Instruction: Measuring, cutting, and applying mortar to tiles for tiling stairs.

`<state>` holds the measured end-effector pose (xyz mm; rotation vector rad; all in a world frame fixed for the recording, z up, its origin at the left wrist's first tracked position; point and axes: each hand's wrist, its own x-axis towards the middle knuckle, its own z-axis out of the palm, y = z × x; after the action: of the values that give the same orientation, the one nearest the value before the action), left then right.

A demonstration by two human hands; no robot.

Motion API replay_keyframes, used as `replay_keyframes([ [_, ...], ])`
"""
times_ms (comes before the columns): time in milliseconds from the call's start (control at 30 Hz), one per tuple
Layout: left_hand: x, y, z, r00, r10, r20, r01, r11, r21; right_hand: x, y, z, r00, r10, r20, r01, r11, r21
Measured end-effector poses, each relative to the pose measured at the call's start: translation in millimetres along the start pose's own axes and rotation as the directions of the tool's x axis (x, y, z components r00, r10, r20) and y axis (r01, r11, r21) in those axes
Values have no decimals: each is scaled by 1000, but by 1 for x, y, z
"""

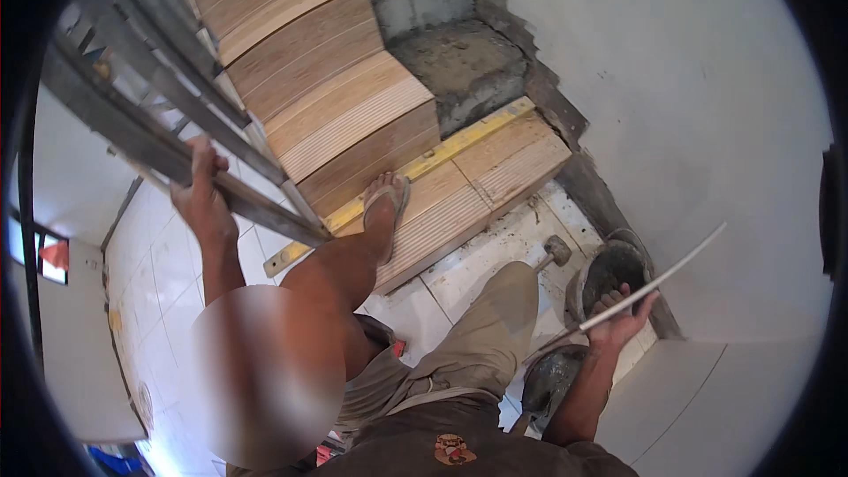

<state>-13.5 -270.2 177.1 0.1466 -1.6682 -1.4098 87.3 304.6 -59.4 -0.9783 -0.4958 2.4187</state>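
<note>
My left hand point(205, 199) is closed round the grey metal stair railing point(256, 201) on the left. In my right hand point(618, 325), low on the right, is a thin pale strip point(676, 263), seen edge-on and slanting up to the right; its kind I cannot make out. Just beyond that hand stands a dark bucket point(609, 278), partly hidden by fingers and strip. A yellow spirit level point(468, 143) lies across the lowest wood-look tiled step point(442, 216). My sandaled foot point(386, 203) rests on this step by the level.
Tiled steps point(331, 79) climb to the upper left, beside bare cement steps point(459, 62) along the white wall point(671, 79). A mallet point(554, 252) lies on the white floor tiles point(424, 296). Another dark container point(548, 384) stands below my right hand.
</note>
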Motion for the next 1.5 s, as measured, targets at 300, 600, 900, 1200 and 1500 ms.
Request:
replay_keyframes([
  [300,-11,89,0,583,782,219,-773,617,-147,-43,28,72,952,112,284,-117,993,2],
  [600,-49,55,167,-427,-406,808,-578,810,101,-45,65,127,944,-205,259,182,977,111],
  [900,-164,-20,235,-810,-135,571,258,792,554,-43,40,192,883,-424,201,324,861,393],
  [1200,-280,28,257,45,-64,997,981,-185,-57,107,35,66,334,-679,654,668,660,345],
  [1500,-286,-42,231,-188,-226,956,956,-265,125,9,22,157,549,-554,626,609,778,154],
])
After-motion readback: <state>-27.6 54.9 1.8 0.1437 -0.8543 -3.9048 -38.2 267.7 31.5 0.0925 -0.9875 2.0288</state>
